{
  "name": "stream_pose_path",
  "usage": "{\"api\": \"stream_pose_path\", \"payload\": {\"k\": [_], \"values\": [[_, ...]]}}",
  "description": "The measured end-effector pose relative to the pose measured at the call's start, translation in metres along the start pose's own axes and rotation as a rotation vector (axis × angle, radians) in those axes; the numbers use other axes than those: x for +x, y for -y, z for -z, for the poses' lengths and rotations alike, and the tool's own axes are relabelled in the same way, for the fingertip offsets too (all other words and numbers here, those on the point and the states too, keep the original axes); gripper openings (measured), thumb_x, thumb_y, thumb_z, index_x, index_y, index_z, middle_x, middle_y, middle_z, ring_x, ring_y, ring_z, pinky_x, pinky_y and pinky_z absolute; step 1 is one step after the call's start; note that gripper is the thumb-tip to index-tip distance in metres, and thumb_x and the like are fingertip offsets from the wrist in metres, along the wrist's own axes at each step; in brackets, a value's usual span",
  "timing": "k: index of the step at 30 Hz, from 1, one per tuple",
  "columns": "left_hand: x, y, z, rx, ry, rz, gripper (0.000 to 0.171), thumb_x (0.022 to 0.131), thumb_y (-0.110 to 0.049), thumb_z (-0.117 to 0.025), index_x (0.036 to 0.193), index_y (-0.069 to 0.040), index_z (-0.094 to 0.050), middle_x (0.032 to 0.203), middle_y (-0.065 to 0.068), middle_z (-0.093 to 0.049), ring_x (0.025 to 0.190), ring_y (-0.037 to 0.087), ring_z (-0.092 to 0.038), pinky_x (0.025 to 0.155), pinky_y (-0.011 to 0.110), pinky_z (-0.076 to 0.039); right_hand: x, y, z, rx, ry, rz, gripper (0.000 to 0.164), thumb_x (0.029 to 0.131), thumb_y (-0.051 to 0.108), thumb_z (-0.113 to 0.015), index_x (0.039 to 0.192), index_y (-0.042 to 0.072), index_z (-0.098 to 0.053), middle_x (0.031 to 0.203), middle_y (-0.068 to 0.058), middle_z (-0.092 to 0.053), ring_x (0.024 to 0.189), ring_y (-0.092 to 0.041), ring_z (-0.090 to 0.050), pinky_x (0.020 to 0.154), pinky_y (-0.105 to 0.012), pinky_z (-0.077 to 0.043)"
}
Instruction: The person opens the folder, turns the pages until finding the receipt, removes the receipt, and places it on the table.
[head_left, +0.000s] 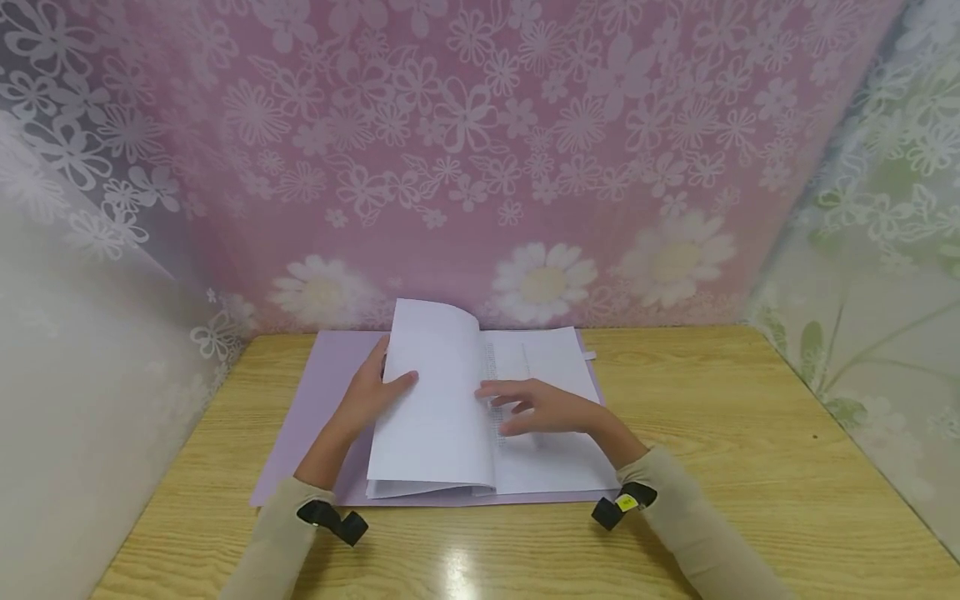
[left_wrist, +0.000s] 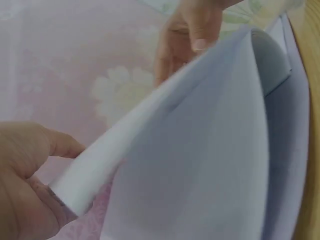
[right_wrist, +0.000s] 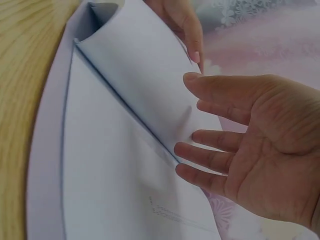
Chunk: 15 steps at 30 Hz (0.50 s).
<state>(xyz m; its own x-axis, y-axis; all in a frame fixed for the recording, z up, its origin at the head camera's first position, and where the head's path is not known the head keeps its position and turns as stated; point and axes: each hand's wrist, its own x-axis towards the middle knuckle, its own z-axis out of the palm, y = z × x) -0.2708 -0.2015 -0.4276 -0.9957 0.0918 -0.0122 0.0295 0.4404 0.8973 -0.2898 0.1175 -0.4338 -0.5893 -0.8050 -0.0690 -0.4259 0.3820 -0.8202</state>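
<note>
A stack of white paper sheets [head_left: 431, 417] lies open on a light purple folder [head_left: 322, 400], its left part lifted and curving over. My left hand [head_left: 372, 392] grips the outer edge of the lifted sheets, thumb on top and the other fingers behind. In the left wrist view that hand [left_wrist: 30, 185] has the edge of the bent sheets between thumb and fingers. Over the fold hovers my right hand [head_left: 543, 407], its fingers loosely extended and holding nothing. The right wrist view shows this hand [right_wrist: 280, 145] with spread fingers close to the paper. Small print marks the right-hand page [head_left: 555, 467].
The folder rests on a wood-grain table [head_left: 712, 467] near a pink floral back wall [head_left: 420, 208]. A small white tab [head_left: 589, 356] sticks out at the folder's right edge. Patterned side panels stand left and right. A black strap [head_left: 630, 502] is around each wrist.
</note>
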Motion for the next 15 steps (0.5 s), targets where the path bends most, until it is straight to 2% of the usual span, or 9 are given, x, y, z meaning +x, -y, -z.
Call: {"api": "stream_pose_path", "payload": {"k": [4, 6, 9, 13, 15], "values": [[-0.001, 0.001, 0.013, 0.059, -0.003, 0.002, 0.093, 0.098, -0.021, -0.068, 0.165, -0.008, -0.005, 0.165, 0.024, -0.029, 0.147, 0.041, -0.041, 0.113, 0.055, -0.043, 0.002, 0.001, -0.008, -0.048, -0.007, -0.008, 0.063, 0.096, 0.025, -0.073, 0.153, 0.018, -0.048, 0.167, -0.006, -0.033, 0.149, -0.028, -0.041, 0.114, -0.05, -0.045], [-0.002, 0.001, 0.017, 0.105, 0.001, -0.013, 0.093, 0.098, -0.018, -0.068, 0.165, -0.006, -0.004, 0.166, 0.025, -0.026, 0.148, 0.043, -0.038, 0.114, 0.055, -0.042, 0.002, 0.001, -0.011, -0.074, -0.014, -0.012, 0.062, 0.096, 0.026, -0.073, 0.152, 0.018, -0.05, 0.168, -0.005, -0.032, 0.151, -0.027, -0.038, 0.114, -0.049, -0.045], [-0.003, 0.0, 0.019, 0.23, -0.005, -0.048, 0.091, 0.096, -0.012, -0.069, 0.163, 0.0, -0.009, 0.165, 0.026, -0.026, 0.145, 0.045, -0.041, 0.113, 0.056, -0.043, 0.003, 0.001, -0.014, -0.121, -0.02, -0.018, 0.06, 0.095, 0.028, -0.073, 0.151, 0.021, -0.051, 0.168, -0.002, -0.03, 0.154, -0.026, -0.033, 0.117, -0.049, -0.042], [-0.006, -0.004, 0.016, 0.44, 0.012, -0.071, 0.085, 0.095, -0.012, -0.07, 0.159, 0.01, -0.017, 0.166, 0.03, -0.017, 0.151, 0.047, -0.029, 0.121, 0.057, -0.031, 0.003, 0.003, -0.019, -0.167, -0.018, -0.013, 0.061, 0.095, 0.028, -0.073, 0.152, 0.02, -0.051, 0.169, -0.003, -0.028, 0.156, -0.028, -0.027, 0.122, -0.052, -0.032], [-0.007, -0.005, 0.014, 0.515, 0.038, -0.078, 0.082, 0.096, -0.016, -0.07, 0.157, 0.011, -0.022, 0.165, 0.032, -0.013, 0.152, 0.048, -0.023, 0.122, 0.059, -0.027, 0.004, 0.004, -0.021, -0.184, -0.014, -0.006, 0.062, 0.095, 0.027, -0.073, 0.152, 0.018, -0.05, 0.169, -0.004, -0.027, 0.157, -0.029, -0.024, 0.124, -0.054, -0.029]]}}
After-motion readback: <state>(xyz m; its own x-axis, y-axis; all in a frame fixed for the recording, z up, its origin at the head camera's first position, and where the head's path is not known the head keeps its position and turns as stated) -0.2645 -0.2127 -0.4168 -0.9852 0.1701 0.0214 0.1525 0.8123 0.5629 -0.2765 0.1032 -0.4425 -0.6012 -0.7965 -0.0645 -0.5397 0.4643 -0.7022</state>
